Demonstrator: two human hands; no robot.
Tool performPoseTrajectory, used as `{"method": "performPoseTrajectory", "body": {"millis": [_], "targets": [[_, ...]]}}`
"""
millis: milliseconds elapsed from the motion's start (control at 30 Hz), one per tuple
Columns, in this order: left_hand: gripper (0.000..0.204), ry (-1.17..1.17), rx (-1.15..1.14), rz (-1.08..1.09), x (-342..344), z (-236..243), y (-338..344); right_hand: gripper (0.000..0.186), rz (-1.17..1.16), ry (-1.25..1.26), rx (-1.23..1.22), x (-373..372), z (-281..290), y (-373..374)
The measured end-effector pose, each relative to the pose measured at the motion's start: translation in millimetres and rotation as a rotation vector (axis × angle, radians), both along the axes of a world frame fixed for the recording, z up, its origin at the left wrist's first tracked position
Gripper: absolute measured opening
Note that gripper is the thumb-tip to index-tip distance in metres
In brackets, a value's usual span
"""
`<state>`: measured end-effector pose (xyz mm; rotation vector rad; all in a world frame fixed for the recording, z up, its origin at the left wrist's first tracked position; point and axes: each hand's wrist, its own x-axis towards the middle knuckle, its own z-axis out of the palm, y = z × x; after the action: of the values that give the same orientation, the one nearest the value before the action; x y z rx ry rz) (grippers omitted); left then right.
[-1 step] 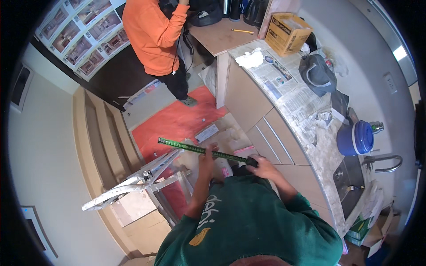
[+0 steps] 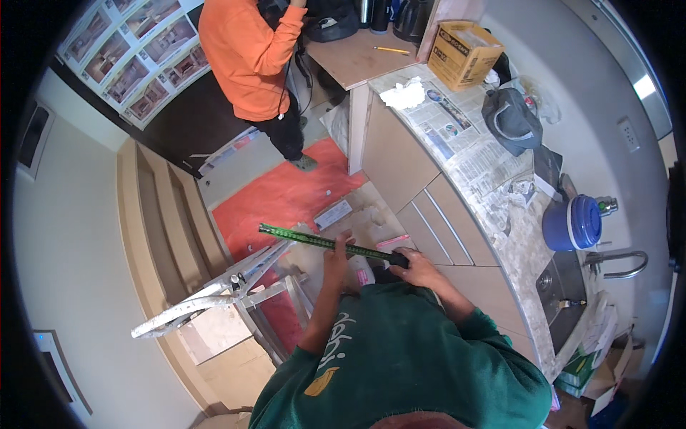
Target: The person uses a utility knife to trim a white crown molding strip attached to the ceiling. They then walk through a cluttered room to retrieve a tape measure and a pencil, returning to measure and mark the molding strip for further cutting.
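Observation:
A tape measure is stretched out in front of my body, its green blade (image 2: pixel 296 235) running from the dark case on the right to a free end on the left. My right hand (image 2: pixel 421 270) is closed round the black case (image 2: pixel 400 259). Partway along the blade, my left hand (image 2: pixel 336 263) grips it, with a finger or two showing above its upper edge. The blade's free end points over a paint-spattered metal stepladder (image 2: pixel 207 302).
Curving along the right, a newspaper-covered counter (image 2: pixel 457 154) carries a cardboard box (image 2: pixel 464 56), a grey cap (image 2: pixel 511 121), a blue jug (image 2: pixel 570 223) and a sink (image 2: pixel 564 304). Ahead stands a person in an orange top (image 2: pixel 250 64). Wooden shelving (image 2: pixel 161 222) lines the left.
Both hands and the tape measure have shifted very slightly; the blade's free end sits a touch further right and lower. The person in orange has barely moved.

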<state>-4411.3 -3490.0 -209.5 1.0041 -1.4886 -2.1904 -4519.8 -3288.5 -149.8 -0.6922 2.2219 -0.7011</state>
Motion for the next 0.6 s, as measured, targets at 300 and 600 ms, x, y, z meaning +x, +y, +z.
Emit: {"method": "performPoseTrajectory", "body": {"millis": [300,600], "targets": [[0.052,-0.063,0.155,-0.148,49,-44,24,0.066,0.164,-0.035,0.03,24,-40,-53],[0.05,-0.105,0.058,-0.119,154,-170,30,0.039,-0.101,-0.285,-0.127,7,-69,-41]]}}
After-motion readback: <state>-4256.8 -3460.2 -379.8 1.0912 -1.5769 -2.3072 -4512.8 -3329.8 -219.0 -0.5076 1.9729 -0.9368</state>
